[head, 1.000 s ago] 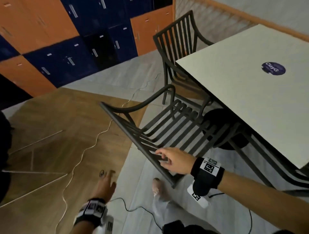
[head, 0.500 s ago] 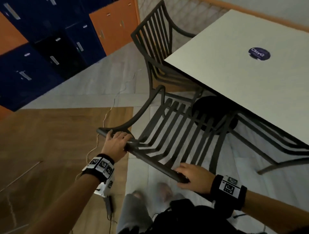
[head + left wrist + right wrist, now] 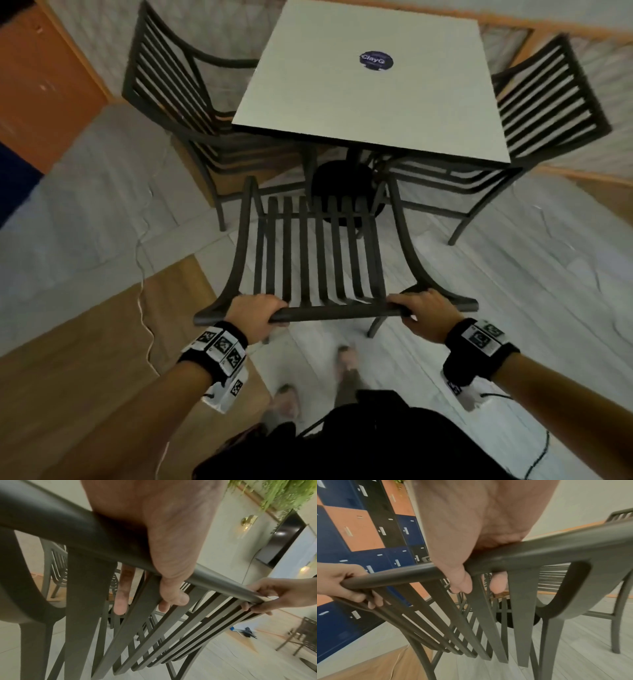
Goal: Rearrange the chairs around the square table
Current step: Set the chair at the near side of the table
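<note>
Head view: left hand [image 3: 255, 313], right hand [image 3: 424, 313] clasp near chair [image 3: 318, 253]; side chairs [image 3: 164, 89] flank table [image 3: 370, 99], seats seemingly tucked under.

A dark grey slatted chair [image 3: 318, 253] with a smooth, matt, moulded-plastic look stands before a square table with a pale, matt laminate-like top [image 3: 370, 99] bearing a glossy round purple sticker [image 3: 376, 60]. Underfoot, pale grey wood-grain flooring [image 3: 513, 274] meets warm brown wood-look boards [image 3: 85, 325]; the orange and blue locker doors [image 3: 351, 534] look smooth and painted.
</note>
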`<control>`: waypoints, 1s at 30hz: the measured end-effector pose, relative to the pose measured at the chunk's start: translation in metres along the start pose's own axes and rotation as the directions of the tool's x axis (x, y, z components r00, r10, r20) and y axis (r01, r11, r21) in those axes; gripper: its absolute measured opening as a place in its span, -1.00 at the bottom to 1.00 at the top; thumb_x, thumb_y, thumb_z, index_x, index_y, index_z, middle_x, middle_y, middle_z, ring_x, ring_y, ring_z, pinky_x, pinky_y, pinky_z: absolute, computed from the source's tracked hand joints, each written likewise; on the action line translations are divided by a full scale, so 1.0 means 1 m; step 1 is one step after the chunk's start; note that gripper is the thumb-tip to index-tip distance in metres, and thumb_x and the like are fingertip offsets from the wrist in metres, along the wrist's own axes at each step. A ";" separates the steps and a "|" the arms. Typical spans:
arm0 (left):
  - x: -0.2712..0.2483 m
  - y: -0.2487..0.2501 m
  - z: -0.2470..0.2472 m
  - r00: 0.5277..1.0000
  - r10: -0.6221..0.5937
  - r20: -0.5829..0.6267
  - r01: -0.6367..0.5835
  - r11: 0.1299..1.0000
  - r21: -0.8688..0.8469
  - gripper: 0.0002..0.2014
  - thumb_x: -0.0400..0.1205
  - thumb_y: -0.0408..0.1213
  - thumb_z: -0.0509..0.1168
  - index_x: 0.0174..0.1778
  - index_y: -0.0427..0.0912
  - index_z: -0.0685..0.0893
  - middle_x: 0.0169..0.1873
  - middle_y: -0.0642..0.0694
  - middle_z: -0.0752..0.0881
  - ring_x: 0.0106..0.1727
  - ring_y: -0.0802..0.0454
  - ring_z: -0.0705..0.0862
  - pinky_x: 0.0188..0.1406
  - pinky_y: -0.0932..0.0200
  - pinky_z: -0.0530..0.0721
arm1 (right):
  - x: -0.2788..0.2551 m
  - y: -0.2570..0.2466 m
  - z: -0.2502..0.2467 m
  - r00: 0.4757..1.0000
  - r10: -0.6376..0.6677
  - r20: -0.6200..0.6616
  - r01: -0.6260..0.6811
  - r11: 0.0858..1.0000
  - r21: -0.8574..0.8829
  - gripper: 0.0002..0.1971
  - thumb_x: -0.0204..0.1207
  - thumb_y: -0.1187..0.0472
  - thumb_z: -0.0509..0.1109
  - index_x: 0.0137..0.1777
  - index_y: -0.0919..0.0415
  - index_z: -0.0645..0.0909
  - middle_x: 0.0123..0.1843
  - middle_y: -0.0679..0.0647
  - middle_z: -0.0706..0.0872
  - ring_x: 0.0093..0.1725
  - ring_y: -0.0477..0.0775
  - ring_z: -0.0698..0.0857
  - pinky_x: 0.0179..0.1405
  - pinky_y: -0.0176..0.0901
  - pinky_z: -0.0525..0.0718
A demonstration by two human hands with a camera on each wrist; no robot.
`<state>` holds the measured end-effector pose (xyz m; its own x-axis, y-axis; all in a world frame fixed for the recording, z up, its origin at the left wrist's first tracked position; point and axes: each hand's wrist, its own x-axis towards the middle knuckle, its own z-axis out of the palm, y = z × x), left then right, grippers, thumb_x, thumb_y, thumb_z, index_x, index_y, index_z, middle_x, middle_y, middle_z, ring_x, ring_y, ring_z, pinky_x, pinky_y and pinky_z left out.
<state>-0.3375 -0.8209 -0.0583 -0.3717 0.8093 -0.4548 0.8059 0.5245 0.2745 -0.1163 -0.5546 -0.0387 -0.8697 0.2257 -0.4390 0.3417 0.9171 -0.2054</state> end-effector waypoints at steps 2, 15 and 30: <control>-0.007 -0.006 -0.001 0.999 0.043 0.013 -0.044 0.998 0.040 -0.85 0.61 0.01 0.22 -0.09 0.10 0.66 -0.08 0.06 0.75 -0.01 0.02 0.71 -0.03 0.05 0.45 | -0.010 -0.014 0.009 0.999 0.042 0.007 -0.042 0.999 0.010 -0.58 0.52 0.19 0.21 0.37 -0.11 0.47 0.10 -0.03 0.79 0.13 0.07 0.73 0.19 0.00 0.53; -0.042 -0.045 0.005 0.995 0.097 0.034 -0.100 0.991 0.085 -0.70 0.58 -0.20 0.25 0.20 0.21 0.62 0.10 0.13 0.76 0.17 0.05 0.69 0.17 -0.02 0.56 | -0.051 -0.082 0.064 0.979 0.132 -0.156 -0.120 0.989 0.086 -0.65 0.48 0.15 0.23 0.24 -0.19 0.53 -0.12 -0.10 0.78 -0.07 0.00 0.73 -0.02 -0.17 0.45; 0.009 -0.033 -0.024 0.998 0.039 0.053 -0.048 0.979 0.199 -0.62 0.61 -0.22 0.28 0.34 0.15 0.54 0.11 -0.02 0.74 0.13 -0.04 0.70 0.20 -0.05 0.60 | -0.005 -0.045 0.039 0.949 0.301 -0.090 -0.307 0.950 -0.055 -0.66 0.60 0.05 0.20 0.33 -0.28 0.51 0.04 -0.08 0.81 0.03 0.04 0.76 -0.16 -0.15 0.56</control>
<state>-0.3789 -0.8246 -0.0514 -0.3156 0.8139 -0.4878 0.8986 0.4215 0.1220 -0.1129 -0.6096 -0.0615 -0.7545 0.5202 -0.4002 0.5719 0.8202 -0.0121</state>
